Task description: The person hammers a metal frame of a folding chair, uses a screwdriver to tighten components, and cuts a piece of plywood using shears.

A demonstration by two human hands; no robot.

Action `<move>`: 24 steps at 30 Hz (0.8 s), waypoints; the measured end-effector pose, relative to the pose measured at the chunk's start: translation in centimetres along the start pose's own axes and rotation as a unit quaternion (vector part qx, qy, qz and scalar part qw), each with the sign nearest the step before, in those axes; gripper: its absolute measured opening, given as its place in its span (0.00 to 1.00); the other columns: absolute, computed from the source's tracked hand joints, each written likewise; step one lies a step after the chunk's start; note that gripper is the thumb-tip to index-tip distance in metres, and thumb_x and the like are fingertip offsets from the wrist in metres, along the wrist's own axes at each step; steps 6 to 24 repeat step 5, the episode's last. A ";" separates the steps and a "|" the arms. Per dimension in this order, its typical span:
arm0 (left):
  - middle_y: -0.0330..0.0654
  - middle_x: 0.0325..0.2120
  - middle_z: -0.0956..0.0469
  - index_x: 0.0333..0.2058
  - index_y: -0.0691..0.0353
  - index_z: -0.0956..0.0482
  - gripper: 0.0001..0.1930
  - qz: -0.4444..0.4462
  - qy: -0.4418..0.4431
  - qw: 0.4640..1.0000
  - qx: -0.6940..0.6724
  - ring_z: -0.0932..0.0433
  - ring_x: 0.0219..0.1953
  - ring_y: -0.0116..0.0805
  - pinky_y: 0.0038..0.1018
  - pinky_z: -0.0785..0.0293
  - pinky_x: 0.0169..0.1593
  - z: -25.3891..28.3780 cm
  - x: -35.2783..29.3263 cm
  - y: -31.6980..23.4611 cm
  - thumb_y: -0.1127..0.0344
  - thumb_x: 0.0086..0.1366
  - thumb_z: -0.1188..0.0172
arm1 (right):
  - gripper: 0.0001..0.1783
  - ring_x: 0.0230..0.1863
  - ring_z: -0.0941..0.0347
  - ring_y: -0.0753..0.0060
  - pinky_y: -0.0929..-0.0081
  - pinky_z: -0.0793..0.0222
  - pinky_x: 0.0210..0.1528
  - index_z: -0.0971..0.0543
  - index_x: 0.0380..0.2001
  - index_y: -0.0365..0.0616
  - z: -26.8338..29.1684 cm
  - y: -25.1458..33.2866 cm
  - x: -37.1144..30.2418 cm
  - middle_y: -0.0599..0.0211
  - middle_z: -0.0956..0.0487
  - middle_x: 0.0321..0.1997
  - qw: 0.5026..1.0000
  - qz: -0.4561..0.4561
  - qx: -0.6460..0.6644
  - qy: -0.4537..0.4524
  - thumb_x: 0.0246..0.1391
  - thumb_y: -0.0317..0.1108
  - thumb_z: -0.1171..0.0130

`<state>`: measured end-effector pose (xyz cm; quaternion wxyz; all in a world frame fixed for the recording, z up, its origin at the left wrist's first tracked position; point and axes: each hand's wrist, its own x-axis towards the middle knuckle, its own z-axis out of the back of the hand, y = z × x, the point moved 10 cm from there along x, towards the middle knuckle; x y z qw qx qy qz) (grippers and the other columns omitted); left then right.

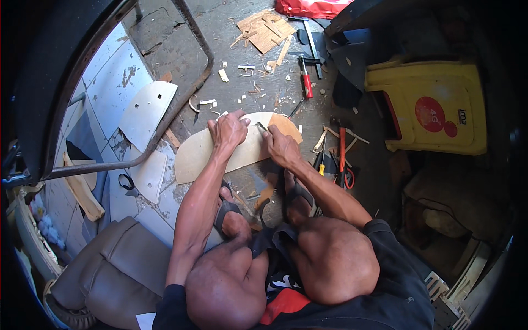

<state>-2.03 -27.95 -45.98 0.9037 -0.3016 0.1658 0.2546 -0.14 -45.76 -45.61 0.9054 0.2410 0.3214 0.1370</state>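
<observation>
A pale half-round plywood board (209, 159) lies across the floor in front of my feet, its curved edge away from me. One end of it is a browner tone. My left hand (228, 131) grips the board near its far curved edge, fingers curled over it. In my right hand (282, 146) is a small tool with a dark metal tip (262, 126), which meets the board near a small dark spot. My fingers hide its handle, so its exact kind does not show.
Wood scraps (267, 30) and chips litter the far floor beside a red-handled bar clamp (306, 77). To the right are a red-handled hammer (342, 144), a yellow-handled screwdriver (322, 165) and a tipped yellow plastic stool (434, 107). A metal tube frame (159, 132) stands left, near another cut board (146, 113).
</observation>
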 end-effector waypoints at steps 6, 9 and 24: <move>0.50 0.40 0.15 0.48 0.49 0.15 0.16 0.000 -0.001 1.000 0.014 0.19 0.49 0.46 0.43 0.41 0.54 0.2 -0.2 -0.5 0.52 0.65 0.39 | 0.24 0.43 0.24 0.22 0.36 0.32 0.51 0.29 0.52 0.43 -2.6 -1.0 0.4 0.28 0.20 0.40 0.996 -0.045 0.072 0.041 0.69 0.52 0.57; 0.50 0.40 0.15 0.48 0.49 0.15 0.16 0.000 -0.001 1.000 0.014 0.19 0.49 0.46 0.43 0.41 0.54 0.2 -0.2 -0.5 0.52 0.65 0.39 | 0.24 0.43 0.24 0.22 0.36 0.32 0.51 0.29 0.52 0.43 -2.6 -1.0 0.4 0.28 0.20 0.40 0.996 -0.045 0.072 0.041 0.69 0.52 0.57; 0.50 0.40 0.15 0.48 0.49 0.15 0.16 0.000 -0.001 1.000 0.014 0.19 0.49 0.46 0.43 0.41 0.54 0.2 -0.2 -0.5 0.52 0.65 0.39 | 0.24 0.43 0.24 0.22 0.36 0.32 0.51 0.29 0.52 0.43 -2.6 -1.0 0.4 0.28 0.20 0.40 0.996 -0.045 0.072 0.041 0.69 0.52 0.57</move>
